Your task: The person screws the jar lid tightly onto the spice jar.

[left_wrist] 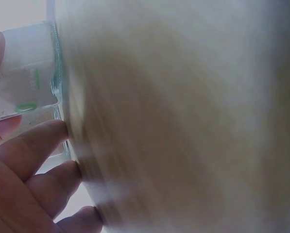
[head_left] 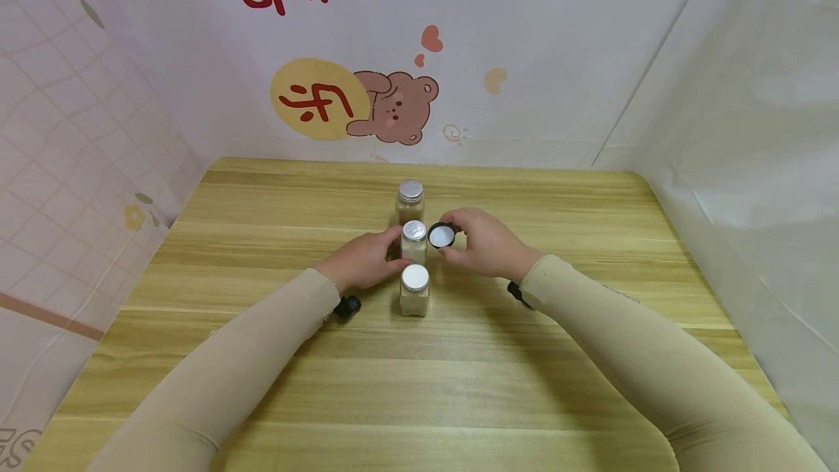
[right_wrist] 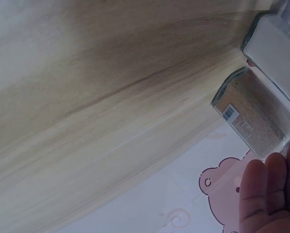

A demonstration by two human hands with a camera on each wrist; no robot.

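Glass middle jar (head_left: 414,246); long axis vertical; left hand (head_left: 363,261) grips it; right hand (head_left: 488,245) pinches lid (head_left: 441,237), seemingly inside-up.

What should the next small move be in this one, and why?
Probably the right hand should turn the dark-rimmed cap over before bringing it to the middle jar: the cap's white side faces the head camera, and it sits right beside that upright jar, which the left hand grips.
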